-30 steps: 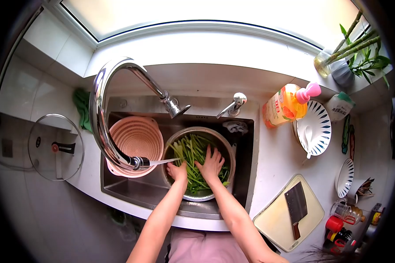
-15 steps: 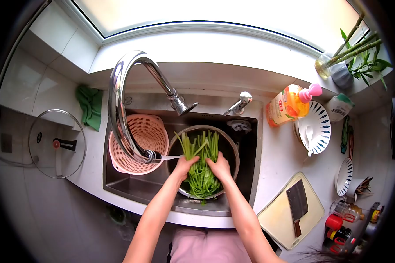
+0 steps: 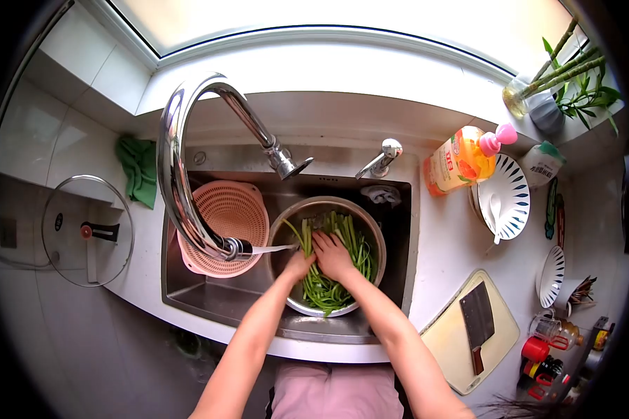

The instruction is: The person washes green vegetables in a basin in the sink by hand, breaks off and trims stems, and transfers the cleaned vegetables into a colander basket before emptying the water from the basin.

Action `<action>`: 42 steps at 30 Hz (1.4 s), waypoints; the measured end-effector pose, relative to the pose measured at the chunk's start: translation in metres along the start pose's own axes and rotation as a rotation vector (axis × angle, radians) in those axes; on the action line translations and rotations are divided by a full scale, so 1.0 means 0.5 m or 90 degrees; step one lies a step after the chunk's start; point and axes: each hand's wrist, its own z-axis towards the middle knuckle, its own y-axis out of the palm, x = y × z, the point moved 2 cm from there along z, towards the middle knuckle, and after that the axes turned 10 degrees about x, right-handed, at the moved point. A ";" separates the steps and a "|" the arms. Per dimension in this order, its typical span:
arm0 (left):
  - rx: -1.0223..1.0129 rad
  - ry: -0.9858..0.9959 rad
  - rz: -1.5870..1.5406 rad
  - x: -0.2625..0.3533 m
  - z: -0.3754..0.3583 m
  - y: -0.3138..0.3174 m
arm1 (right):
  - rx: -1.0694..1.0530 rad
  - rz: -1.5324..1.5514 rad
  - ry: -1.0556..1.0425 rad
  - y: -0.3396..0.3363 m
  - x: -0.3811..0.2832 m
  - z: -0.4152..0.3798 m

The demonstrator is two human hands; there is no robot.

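Observation:
Long-stemmed leafy greens lie in a round metal basin inside the sink. My left hand is at the left side of the greens, closed around some stems; its fingertips are hidden among them. My right hand lies on top of the greens, its fingers stretched out and pressing down. From the chrome faucet, a stream of water runs into the basin's left side, close to my left hand.
A pink colander stands left in the sink. To the right are an orange soap bottle, a patterned bowl, and a cleaver on a cutting board. A glass lid and green cloth are left.
The greens have gone down from a raised upright bunch into the basin. My right hand has moved inward and up, from gripping their side to lying flat on them.

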 end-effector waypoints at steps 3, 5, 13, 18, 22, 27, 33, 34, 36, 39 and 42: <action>0.196 -0.024 0.168 0.069 -0.021 -0.069 | 0.034 -0.020 0.032 -0.042 0.031 -0.021; 0.328 -0.051 0.062 0.080 -0.041 -0.056 | 0.022 -0.048 0.086 -0.047 0.015 -0.034; 0.101 -0.176 -0.389 0.062 -0.051 -0.043 | 0.121 0.024 0.153 -0.099 0.029 -0.011; 0.047 -0.122 -0.414 0.099 -0.051 -0.020 | 0.149 0.137 0.325 -0.102 0.003 0.012; 0.035 -0.094 -0.540 0.132 -0.072 -0.027 | 0.139 0.696 0.650 -0.015 0.022 -0.011; -0.054 -0.157 -0.480 0.162 -0.104 -0.044 | 0.143 0.337 0.470 -0.082 -0.002 0.002; 0.248 0.101 -0.083 0.199 -0.119 -0.037 | 0.172 0.312 0.385 -0.131 -0.033 0.032; 0.352 0.158 -0.075 0.201 -0.121 -0.037 | 0.171 0.313 0.383 -0.126 -0.035 0.034; 0.414 0.219 -0.042 0.207 -0.120 -0.045 | 0.195 0.509 0.346 -0.109 -0.041 0.041; 0.097 -0.093 -0.328 0.219 -0.142 -0.075 | 0.209 0.681 0.363 -0.099 -0.053 0.054; 0.183 -0.063 -0.287 0.223 -0.164 -0.078 | 0.205 0.731 0.331 -0.097 -0.075 0.063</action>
